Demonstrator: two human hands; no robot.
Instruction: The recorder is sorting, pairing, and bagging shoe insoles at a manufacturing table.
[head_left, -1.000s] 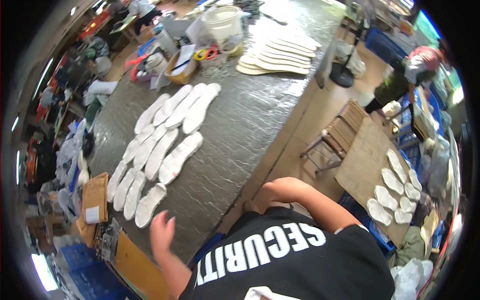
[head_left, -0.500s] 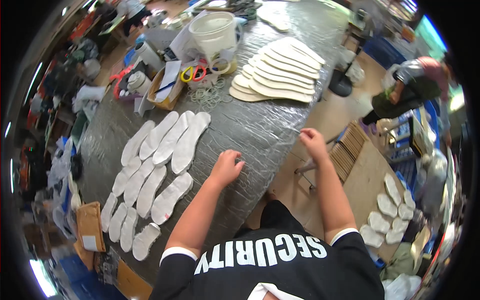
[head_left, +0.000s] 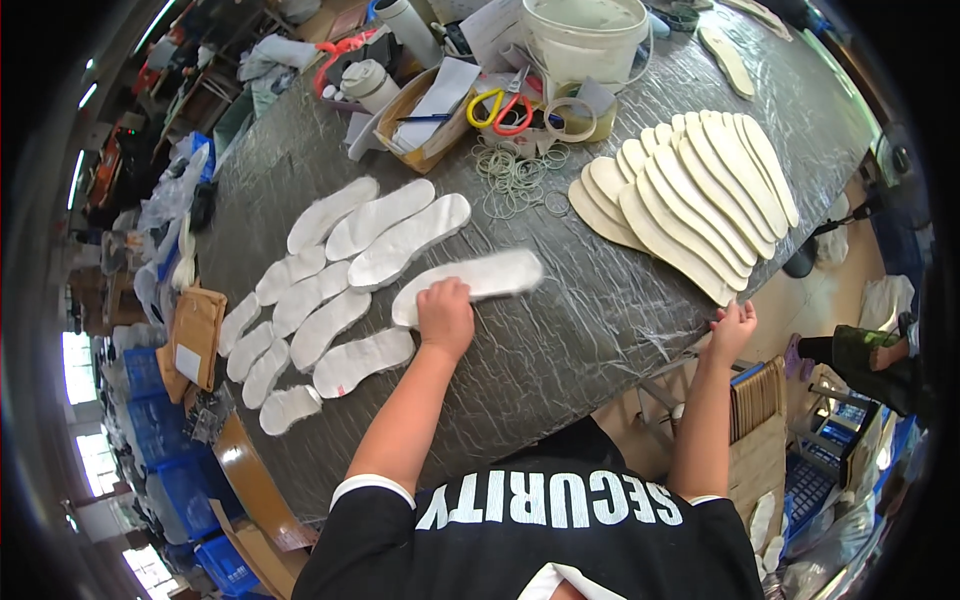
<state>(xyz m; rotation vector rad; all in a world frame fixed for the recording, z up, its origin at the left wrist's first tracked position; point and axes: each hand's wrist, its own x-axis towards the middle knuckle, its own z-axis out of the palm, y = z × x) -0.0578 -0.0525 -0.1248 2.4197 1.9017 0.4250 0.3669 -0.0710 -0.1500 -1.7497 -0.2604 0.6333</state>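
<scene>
My left hand (head_left: 445, 318) is closed over the heel part of a white fluffy insole (head_left: 505, 273), which slants out of line with the other white insoles (head_left: 365, 306) laid in overlapping rows on the left. Its fingertips hide part of that insole's edge. At the table's right edge, my right hand (head_left: 733, 328) pinches the tip of the nearest cream insole (head_left: 668, 245). That insole belongs to a fanned-out stack of cream insoles (head_left: 740, 175). How firmly the right fingers grip is hard to see.
Behind lie rubber bands (head_left: 515, 178), red-and-yellow-handled scissors (head_left: 511, 115), a cardboard box (head_left: 430, 150) and a white bucket (head_left: 585, 50). One cream insole (head_left: 727, 62) lies apart. Brown packets (head_left: 195, 335) rest at the left edge. Another person (head_left: 870, 360) is at the right.
My left hand has gone onto a white insole, which has turned and shifted right. My right hand has moved to the tip of a cream insole. The view has swung left.
</scene>
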